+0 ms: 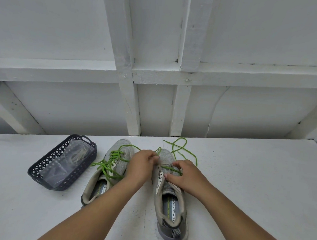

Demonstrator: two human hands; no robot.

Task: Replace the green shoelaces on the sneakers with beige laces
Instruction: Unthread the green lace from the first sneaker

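Two grey sneakers stand side by side on the white table, toes pointing away from me. The left sneaker (97, 182) is still fully laced with a green lace (109, 161). The right sneaker (170, 207) has most of its green lace (181, 150) pulled out, trailing in loops past the toe. My left hand (143, 164) pinches that lace near the toe end of the eyelets. My right hand (182, 175) rests on the right sneaker's tongue and eyelets, thumb pressing the side. Beige laces (78, 156) lie in clear bags inside a basket.
A dark blue lattice basket (43, 167) sits at the left of the sneakers. The white table (251, 187) ends at a white panelled wall (155, 101) just behind the shoes.
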